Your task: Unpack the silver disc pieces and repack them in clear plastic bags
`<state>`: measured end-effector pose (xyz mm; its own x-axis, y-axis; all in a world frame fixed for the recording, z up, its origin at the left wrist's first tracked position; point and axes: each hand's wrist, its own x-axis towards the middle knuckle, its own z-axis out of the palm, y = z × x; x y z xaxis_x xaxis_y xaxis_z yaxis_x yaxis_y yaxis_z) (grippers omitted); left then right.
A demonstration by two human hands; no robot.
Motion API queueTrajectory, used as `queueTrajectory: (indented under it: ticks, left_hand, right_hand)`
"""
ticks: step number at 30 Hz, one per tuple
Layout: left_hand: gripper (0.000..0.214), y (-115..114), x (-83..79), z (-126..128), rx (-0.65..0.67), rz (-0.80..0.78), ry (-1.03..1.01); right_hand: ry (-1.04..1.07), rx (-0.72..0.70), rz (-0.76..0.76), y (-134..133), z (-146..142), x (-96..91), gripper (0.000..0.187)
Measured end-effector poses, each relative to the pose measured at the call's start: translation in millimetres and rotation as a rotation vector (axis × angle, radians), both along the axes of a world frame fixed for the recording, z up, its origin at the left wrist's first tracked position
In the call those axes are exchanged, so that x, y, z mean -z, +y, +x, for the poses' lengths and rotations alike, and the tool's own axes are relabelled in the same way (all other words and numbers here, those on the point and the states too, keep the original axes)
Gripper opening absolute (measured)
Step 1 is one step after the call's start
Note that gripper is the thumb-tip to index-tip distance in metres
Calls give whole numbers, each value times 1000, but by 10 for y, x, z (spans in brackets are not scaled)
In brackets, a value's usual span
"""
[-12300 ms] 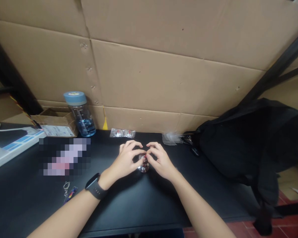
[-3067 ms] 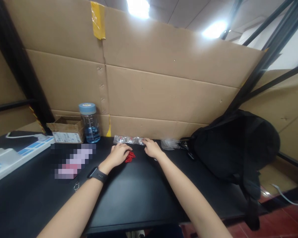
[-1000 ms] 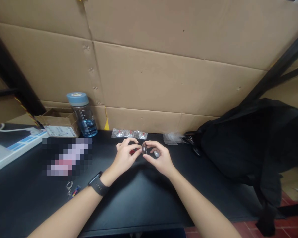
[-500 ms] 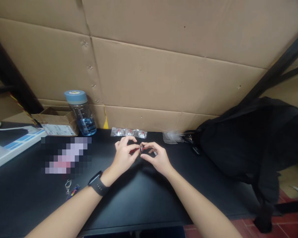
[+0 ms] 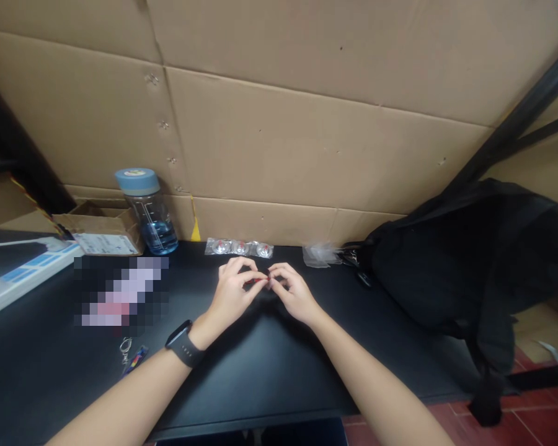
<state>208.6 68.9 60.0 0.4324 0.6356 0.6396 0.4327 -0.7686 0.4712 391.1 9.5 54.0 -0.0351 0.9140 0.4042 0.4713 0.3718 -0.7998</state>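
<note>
Both of my hands meet above the black table (image 5: 270, 371), pinching one small red and dark object (image 5: 268, 276). My left hand (image 5: 232, 290), with a black watch (image 5: 185, 344) on its wrist, closes thumb and forefinger on a red part. From the other side, the fingertips of my right hand (image 5: 296, 296) grip the dark part. Fingers cover most of the object, so its exact kind cannot be told. Just behind the hands lie three round silvery pieces with red centres in clear wrappers (image 5: 240, 248).
At the left stand a water bottle (image 5: 155, 226) with a blue lid, a small open cardboard box (image 5: 106, 232) and a white power strip (image 5: 32, 272). A keyring (image 5: 126, 350) lies nearer. Clear plastic bags (image 5: 322, 254) and a black backpack (image 5: 437, 260) are at the right. Cardboard (image 5: 279, 136) walls the back.
The dark round part has turned and is now more covered by my right fingers, which have drawn closer to my left fingertips. The view has shifted slightly.
</note>
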Motion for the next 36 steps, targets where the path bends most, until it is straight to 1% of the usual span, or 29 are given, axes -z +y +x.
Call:
queueTrajectory:
  ticks: [4,7,10,12,14,16,18,20,22,25,27,29,31,32,36]
  left_hand:
    - [18,11,-50,-29,9,-99,-36]
    - [23,20,-41,-44,60,-121,74]
    - [20,22,3,-38,87,-95,224]
    - [21,50,22,-42,106,-97,263]
    - [27,125,27,-74,107,-121,246]
    - [28,252,29,-139,70,-152,204]
    - [25,401,48,-221,10,-169,190]
    - [21,530,89,-296,-50,-156,245]
    - [20,606,142,-340,-68,-141,324]
    - [21,630,215,-348,-42,-124,410]
    - [24,621,248,-339,-37,-109,423]
    - [29,617,267,-337,-42,-87,414]
    - [26,621,275,-342,-37,-67,408]
    - [23,624,276,-345,-31,-60,410]
    - [18,618,274,-336,-18,-29,413]
  right_hand:
    - [-83,27,14,-19,10,-24,16]
    - [-166,43,70,-39,21,-55,11]
    - [-234,49,132,-46,42,-85,8]
    - [-268,53,156,-43,68,-103,8]
    - [-308,55,155,-41,105,-117,8]
    - [-365,46,130,-47,152,-129,6]
    - [-429,19,89,-62,203,-142,5]
    - [-477,-14,44,-81,248,-155,7]
    - [-502,-54,2,-96,286,-169,7]
    - [-510,-104,-53,-95,352,-172,10]
    - [-515,-66,-68,-76,422,-151,8]
    - [-540,21,-77,-49,512,-112,24]
    - [-575,98,-95,-22,606,-69,38]
    - [-586,116,-109,-11,647,-51,39]
    - [-554,98,-151,7,735,-17,27]
